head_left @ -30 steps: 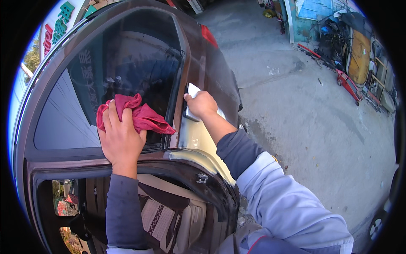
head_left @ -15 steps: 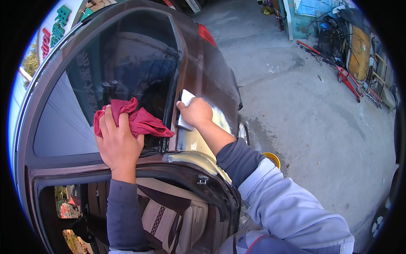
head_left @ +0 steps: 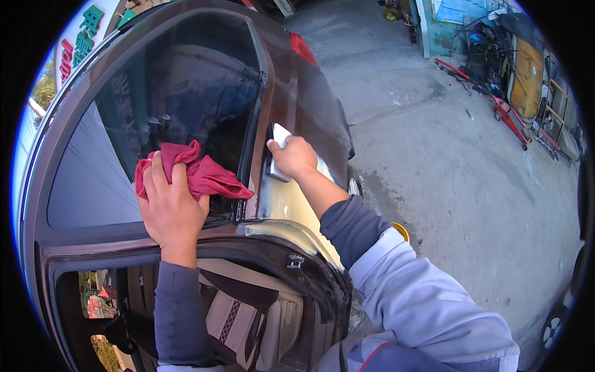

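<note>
I view both bare hands from the head camera. The left hand (head_left: 176, 214) lies against the dark tinted side window glass (head_left: 186, 74); its fingers are somewhat spread and bent over a crumpled crimson fabric cloth (head_left: 214, 175), which it holds bunched against the pane. I judge that this position braces the upper body and that the fabric cushions the palm.

The right hand (head_left: 296, 158) is closed around a flat white rectangular block (head_left: 282, 134), with the thumb along the near-window edge; most of the fingertips are hidden from me. The block sits on the brown metal rear body panel (head_left: 304, 102), at the upper edge of a smooth cream-coloured patch (head_left: 288, 201). The wrapped grip appears to keep the block's broad face flat to the panel. I cannot tell the pressure.

Surroundings: below the hands is an open door frame with a metal latch striker (head_left: 295, 261) and a beige fabric seat (head_left: 273, 332) inside. The window's black edge trim separates the two hands. A yellow round rim (head_left: 401, 231) shows partly behind the right sleeve. On the grey concrete floor (head_left: 434, 204), well apart, stands a red metal jack (head_left: 511, 121), near piled parts.
</note>
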Demonstrator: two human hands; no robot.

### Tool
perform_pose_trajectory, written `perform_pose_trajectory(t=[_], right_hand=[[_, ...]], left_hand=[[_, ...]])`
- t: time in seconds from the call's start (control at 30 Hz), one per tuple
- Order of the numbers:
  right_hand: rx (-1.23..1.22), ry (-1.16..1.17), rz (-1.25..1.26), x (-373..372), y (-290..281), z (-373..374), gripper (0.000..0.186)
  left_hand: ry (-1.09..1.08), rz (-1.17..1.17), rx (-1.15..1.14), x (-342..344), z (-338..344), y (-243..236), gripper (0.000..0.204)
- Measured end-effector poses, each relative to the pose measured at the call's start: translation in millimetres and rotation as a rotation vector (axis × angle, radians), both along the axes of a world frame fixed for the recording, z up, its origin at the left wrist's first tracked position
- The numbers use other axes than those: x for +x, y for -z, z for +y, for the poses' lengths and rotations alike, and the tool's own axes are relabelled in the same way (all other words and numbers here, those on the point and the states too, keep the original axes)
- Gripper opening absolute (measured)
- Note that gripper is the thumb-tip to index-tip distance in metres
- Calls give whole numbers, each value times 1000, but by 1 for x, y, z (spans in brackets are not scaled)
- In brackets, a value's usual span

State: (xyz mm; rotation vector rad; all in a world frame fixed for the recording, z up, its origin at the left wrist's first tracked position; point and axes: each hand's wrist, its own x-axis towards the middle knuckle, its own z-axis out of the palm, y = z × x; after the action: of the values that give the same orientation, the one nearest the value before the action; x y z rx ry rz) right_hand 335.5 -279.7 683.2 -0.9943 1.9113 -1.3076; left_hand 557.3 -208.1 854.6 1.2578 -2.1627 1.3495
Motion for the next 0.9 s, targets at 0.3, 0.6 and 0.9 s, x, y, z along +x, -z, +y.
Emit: perform_pose_trajectory(t=[0.3,0.6,0.9], right_hand=[[-322,140,327,62,-15,71,66],[43,-51,115,-11,-5,5,67],[-470,-202,197,110,60,197,75]], left_hand=[[6,6,-17,0,-1,1,64],[-6,-22,-21,2,-3,1,64],[7,-13,-52,3,-6,2,64]])
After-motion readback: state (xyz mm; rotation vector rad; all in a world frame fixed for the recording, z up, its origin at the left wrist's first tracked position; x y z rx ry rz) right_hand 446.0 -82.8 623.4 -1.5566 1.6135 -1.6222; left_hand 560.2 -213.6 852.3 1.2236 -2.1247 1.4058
